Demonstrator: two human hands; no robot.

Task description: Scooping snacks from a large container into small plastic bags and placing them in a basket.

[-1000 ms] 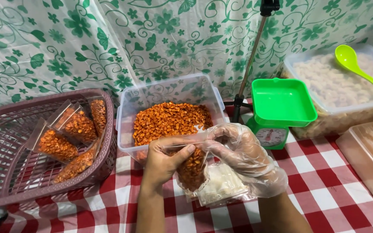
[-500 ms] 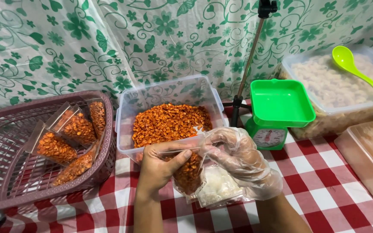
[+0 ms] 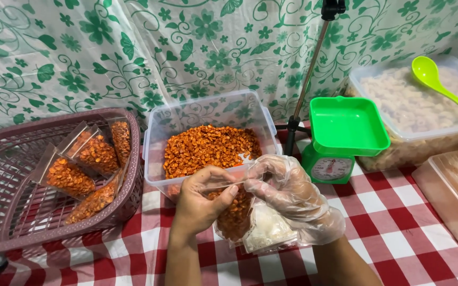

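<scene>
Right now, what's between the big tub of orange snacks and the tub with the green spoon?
In the head view, a green kitchen scale stands between the clear tub of orange snacks and the tub with the green spoon, with a tripod leg rising beside it.

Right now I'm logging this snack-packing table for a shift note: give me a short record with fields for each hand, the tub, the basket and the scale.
left hand: bare, pinching the clear plastic pouch of orange snacks
right hand: in a thin clear glove, gripping the same pouch
clear plastic tub: open, holding orange snacks
mauve plastic basket: holds filled pouches
green kitchen scale: tray empty
</scene>
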